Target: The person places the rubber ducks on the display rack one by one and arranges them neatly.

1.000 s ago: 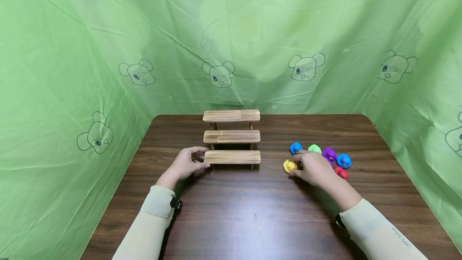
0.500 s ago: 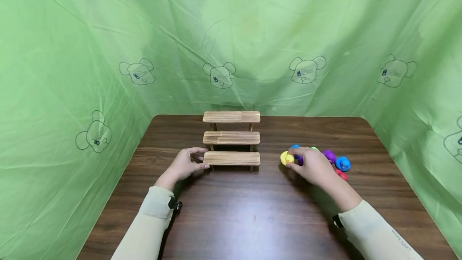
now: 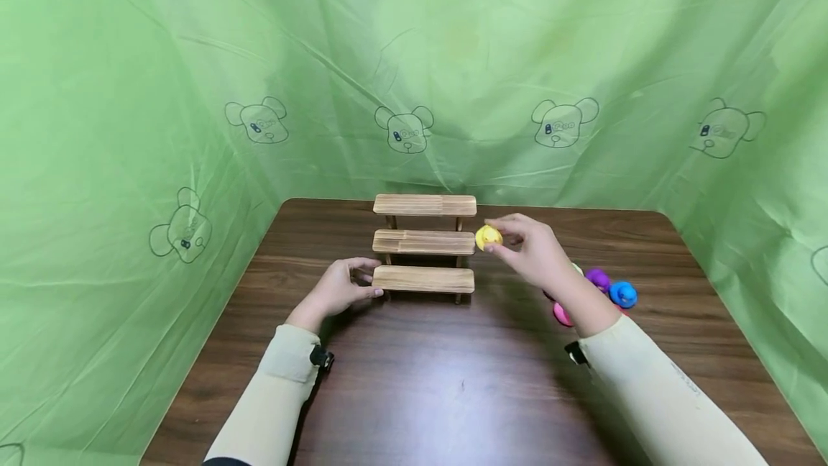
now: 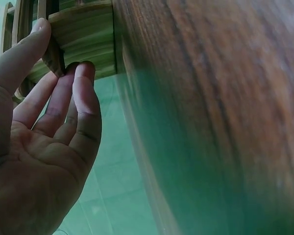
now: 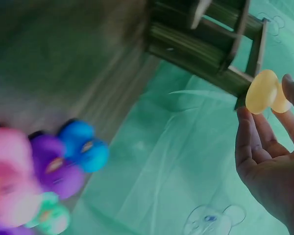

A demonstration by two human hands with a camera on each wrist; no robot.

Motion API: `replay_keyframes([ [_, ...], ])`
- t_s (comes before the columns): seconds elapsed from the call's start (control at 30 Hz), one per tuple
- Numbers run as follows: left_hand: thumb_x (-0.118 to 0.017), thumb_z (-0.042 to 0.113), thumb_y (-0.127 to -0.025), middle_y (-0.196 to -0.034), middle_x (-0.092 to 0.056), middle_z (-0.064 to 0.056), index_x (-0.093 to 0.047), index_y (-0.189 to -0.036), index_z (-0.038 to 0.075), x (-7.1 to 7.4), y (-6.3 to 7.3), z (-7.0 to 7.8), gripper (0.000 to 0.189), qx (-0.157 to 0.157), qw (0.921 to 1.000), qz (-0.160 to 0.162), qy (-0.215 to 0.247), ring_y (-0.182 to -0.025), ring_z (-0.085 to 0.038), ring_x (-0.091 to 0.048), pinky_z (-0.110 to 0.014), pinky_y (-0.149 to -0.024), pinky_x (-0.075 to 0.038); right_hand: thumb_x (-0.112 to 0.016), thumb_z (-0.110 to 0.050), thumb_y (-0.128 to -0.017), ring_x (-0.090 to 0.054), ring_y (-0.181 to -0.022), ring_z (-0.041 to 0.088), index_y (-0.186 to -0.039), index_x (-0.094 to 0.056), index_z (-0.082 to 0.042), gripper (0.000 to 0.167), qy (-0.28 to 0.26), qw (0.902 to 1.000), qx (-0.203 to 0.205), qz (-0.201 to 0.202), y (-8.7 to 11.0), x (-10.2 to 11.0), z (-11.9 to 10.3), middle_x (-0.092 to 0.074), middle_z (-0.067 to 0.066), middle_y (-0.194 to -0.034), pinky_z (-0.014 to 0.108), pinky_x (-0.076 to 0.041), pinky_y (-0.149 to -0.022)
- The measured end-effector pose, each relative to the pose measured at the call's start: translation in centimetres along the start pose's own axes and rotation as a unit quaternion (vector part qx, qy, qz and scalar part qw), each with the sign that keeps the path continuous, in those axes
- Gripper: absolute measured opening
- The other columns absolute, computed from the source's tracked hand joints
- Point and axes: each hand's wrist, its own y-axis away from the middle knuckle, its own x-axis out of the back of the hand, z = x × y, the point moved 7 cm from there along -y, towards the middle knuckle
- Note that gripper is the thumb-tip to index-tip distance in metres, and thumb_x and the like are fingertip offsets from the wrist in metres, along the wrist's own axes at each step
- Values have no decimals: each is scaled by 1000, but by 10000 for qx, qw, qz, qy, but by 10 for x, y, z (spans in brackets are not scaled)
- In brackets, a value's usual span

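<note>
A three-tier wooden display stand point(image 3: 423, 279) stands toward the back of the table. My left hand point(image 3: 338, 288) holds the left end of its lowest tier; in the left wrist view the thumb point(image 4: 36, 41) lies on one side of the board and the fingers on the other. Between thumb and fingertips, my right hand point(image 3: 532, 250) pinches a yellow rubber duck point(image 3: 489, 237), raised beside the right end of the middle tier. Seen from the right wrist, that duck point(image 5: 262, 92) overlaps the stand's end.
Several rubber ducks cluster on the right, partly hidden by the right forearm: a purple duck point(image 3: 597, 280), a blue duck point(image 3: 624, 294) and a pink duck point(image 3: 562, 314) show. A green duck point(image 5: 51, 215) appears in the right wrist view. Green cloth point(image 3: 479, 78) surrounds the table.
My right hand has picked the yellow duck up from beside the other ducks and carried it left and back to the stand. The left hand keeps its place on the lowest tier.
</note>
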Motion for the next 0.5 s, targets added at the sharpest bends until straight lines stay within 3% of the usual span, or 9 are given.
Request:
replay_keyframes([
  [0.23,-94,16,-80,-105,-76,-2,-73,-129,11,1,0,0,54,29,10000,-15,21,-101,-24,-72,-33,-82,-60,-89,-27,-88,-73,-90,18,-122,-75,-15,38,-285,9988,-396,-57,-45,-17,-18,-76,1,-107,37,-63,-78],
  [0.5,-95,19,-79,-103,-75,-3,-73,-129,15,1,-1,-3,54,160,9998,-35,96,-99,-21,-70,-33,-71,-62,-89,-27,-88,-71,-100,20,-121,-76,-17,37,-567,9965,-540,-308,-87,-55,-42,-73,1,-116,40,-60,-91],
])
